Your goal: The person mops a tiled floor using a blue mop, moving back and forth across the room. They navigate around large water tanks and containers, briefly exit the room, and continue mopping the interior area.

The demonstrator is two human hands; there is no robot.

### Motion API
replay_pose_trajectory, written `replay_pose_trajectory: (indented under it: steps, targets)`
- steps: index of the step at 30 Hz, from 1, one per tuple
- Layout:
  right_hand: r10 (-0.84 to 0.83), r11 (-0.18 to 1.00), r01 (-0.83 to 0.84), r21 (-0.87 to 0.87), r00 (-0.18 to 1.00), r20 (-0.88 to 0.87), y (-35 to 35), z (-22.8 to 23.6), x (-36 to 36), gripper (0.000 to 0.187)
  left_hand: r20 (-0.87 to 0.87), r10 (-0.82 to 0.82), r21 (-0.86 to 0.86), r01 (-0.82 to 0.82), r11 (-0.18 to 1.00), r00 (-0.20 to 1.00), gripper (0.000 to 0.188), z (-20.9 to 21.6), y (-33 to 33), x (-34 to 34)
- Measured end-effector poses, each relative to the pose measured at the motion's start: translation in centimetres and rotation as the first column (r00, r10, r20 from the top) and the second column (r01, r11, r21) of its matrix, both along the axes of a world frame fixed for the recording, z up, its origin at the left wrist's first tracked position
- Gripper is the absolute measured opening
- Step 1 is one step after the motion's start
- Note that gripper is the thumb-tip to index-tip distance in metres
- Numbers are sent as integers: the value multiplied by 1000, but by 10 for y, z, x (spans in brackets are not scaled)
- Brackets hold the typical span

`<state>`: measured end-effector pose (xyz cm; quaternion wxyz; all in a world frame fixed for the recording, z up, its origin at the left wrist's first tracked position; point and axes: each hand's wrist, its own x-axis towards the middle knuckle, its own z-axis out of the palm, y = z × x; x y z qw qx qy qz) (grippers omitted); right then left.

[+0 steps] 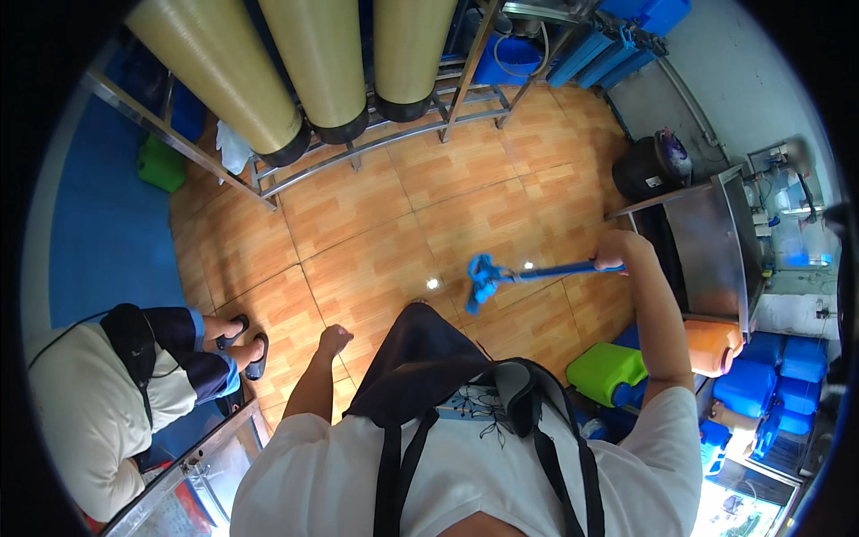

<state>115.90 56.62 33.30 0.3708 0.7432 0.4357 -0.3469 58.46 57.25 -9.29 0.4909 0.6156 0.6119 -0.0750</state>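
Note:
My right hand (619, 251) is wrapped round the upper end of a blue handle, held out to the right above the floor. The handle belongs to what looks like a mop (557, 270), with a bunched blue cloth head (483, 282) in front of me. Whether that head touches the tiles I cannot tell. My left hand (335, 340) hangs at my left side over the tiled floor, fingers curled in and nothing visible in them.
Tall beige tanks (327, 80) stand in a metal frame (358, 150) ahead. At the right are a black bin (642, 168), a steel counter (702, 233), a green jug (604, 374), an orange jug (711, 347) and several blue jugs (747, 385). A person in sandals (116, 394) sits at the left.

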Motion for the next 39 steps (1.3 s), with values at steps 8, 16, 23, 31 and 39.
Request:
replay_pose_trajectory:
  steps: [8, 16, 23, 31, 39]
  targets:
    - [-331, 820, 475, 321, 849, -411, 61, -152, 31, 28, 50, -67, 225, 54, 973, 997, 23, 65, 102, 75]
    - [-458, 624, 658, 421, 745, -485, 5, -346, -20, 32, -251, -232, 148, 274, 950, 940, 28, 86, 82, 68]
    - [-436, 638, 605, 475, 793, -425, -364, -299, -6, 34, -170, -328, 62, 343, 937, 929, 29, 87, -4, 107]
    - [-870, 481, 872, -88, 487, 70, -675, -115, -16, 44, -162, -401, -49, 399, 916, 902, 29, 68, -90, 157]
    - [-526, 730, 569, -379, 821, 220, -605, -172, 46, 32, -172, -593, 73, 610, 789, 787, 33, 58, -97, 177]
